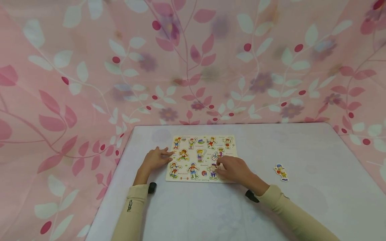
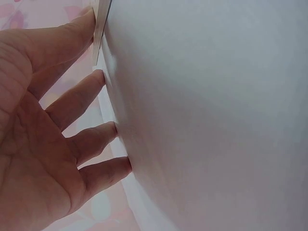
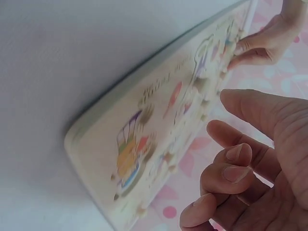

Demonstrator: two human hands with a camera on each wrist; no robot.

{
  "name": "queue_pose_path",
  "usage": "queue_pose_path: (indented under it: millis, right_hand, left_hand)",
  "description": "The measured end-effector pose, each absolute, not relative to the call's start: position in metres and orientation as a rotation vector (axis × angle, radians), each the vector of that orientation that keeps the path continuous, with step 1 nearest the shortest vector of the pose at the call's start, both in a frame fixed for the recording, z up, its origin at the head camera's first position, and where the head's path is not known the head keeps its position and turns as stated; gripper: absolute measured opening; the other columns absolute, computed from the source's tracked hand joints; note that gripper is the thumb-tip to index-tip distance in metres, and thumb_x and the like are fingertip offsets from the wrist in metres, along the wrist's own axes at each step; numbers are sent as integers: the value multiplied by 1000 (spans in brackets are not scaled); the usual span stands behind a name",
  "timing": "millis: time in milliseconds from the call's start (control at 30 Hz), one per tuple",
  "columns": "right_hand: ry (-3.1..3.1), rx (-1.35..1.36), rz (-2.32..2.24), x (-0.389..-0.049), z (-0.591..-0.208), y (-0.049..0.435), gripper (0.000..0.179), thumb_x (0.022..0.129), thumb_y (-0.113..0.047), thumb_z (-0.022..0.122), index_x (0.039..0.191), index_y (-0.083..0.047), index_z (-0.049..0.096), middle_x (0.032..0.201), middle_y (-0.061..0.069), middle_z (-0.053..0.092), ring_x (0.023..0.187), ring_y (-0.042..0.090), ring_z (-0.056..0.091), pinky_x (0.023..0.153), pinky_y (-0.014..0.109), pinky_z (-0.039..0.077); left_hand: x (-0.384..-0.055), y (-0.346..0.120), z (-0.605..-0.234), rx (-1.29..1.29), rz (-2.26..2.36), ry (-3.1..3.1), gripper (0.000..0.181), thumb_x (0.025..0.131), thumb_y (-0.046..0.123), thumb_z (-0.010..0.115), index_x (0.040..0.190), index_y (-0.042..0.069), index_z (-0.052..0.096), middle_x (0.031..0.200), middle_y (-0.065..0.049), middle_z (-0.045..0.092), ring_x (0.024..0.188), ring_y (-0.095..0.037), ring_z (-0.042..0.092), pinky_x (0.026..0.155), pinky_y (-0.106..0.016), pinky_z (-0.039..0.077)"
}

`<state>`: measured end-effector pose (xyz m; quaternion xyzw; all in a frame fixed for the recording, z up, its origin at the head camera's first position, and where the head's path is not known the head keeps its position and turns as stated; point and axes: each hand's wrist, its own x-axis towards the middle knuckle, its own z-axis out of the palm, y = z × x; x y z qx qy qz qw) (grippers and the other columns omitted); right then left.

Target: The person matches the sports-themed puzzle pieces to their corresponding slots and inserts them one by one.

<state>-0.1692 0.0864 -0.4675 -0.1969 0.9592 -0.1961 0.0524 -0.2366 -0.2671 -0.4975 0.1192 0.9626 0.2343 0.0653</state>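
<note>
A cream wooden peg puzzle board (image 1: 187, 178) with several sports-figure pieces lies on the table. My left hand (image 1: 156, 159) steadies its left edge; in the left wrist view the thumb (image 2: 72, 36) touches the board's edge (image 2: 100, 33) while other fingertips rest on the cloth. My right hand (image 1: 236, 169) hovers over the board's lower right, beside the purple-trousered figure piece (image 1: 212, 172). In the right wrist view the right thumb and index finger stand apart with nothing between them, and the other fingers curl loosely. A printed figure recess (image 3: 127, 156) shows near the board's corner.
A loose figure piece (image 1: 281, 173) with a blue cap and an orange ball lies on the table right of the board. White cloth covers the table (image 1: 199, 214). Pink floral fabric (image 1: 187, 67) hangs behind and at both sides.
</note>
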Motion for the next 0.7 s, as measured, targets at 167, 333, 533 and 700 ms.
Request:
queue_pose_path:
  millis: [167,333,533,700]
  right_hand:
    - [2920,-569,-617,-167,-462,99,17,87,-29,75,98,-17,70,71,-10,52,62,10,46,54,28,38]
    - [2936,-572,-640,-165,-459,113,17,88,-28,74,100,-16,71,74,-10,55,63,9,48,54,28,40]
    - [2961,-520,-620,-161,-457,134,20,88,-29,74,103,-15,71,71,-7,50,61,11,44,53,28,36]
    - [3018,-506,-592,-156,-455,155,20,87,-26,76,101,-14,70,69,-7,48,60,11,43,51,28,36]
  left_hand:
    - [-236,-267,-497,383,704,2912,35,89,31,73,122,20,72,137,-9,56,134,-55,31,107,-61,31]
    - [-238,-268,-500,379,704,2914,35,88,32,74,122,22,72,137,-7,57,135,-54,31,108,-60,31]
    - [-238,-269,-500,370,701,2904,36,88,32,74,122,22,72,138,-6,56,135,-53,31,108,-60,31]
    - [-237,-268,-498,394,712,2916,35,88,31,74,122,20,72,137,-8,57,134,-55,32,107,-61,32]
